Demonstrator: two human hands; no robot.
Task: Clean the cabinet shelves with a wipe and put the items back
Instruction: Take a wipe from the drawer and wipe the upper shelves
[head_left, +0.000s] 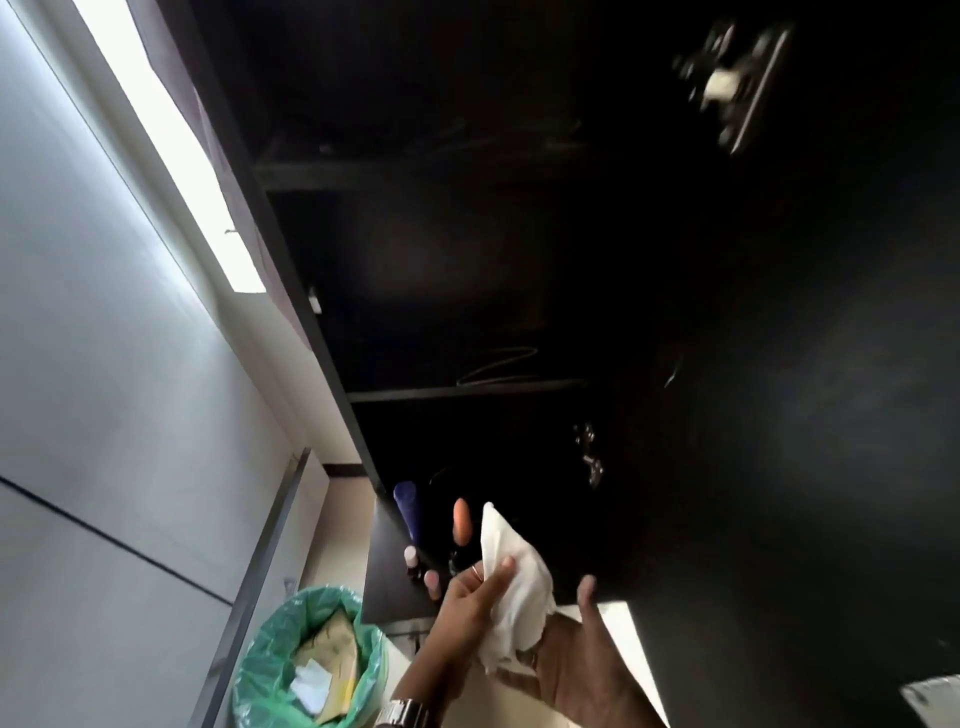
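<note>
my left hand is pinching the white wipe in its fingers | my right hand is lying spread open under the wipe's lower end | green-lined bin is sitting below left | bottles are standing on the lowest dark cabinet shelf just behind | upper shelves are showing dark beyond

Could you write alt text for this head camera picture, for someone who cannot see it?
Two hands hold a white wipe before a dark open cabinet: the left hand pinches it, the right hand is beneath. Small bottles stand on the lowest shelf; a green-lined bin sits lower left.
</note>
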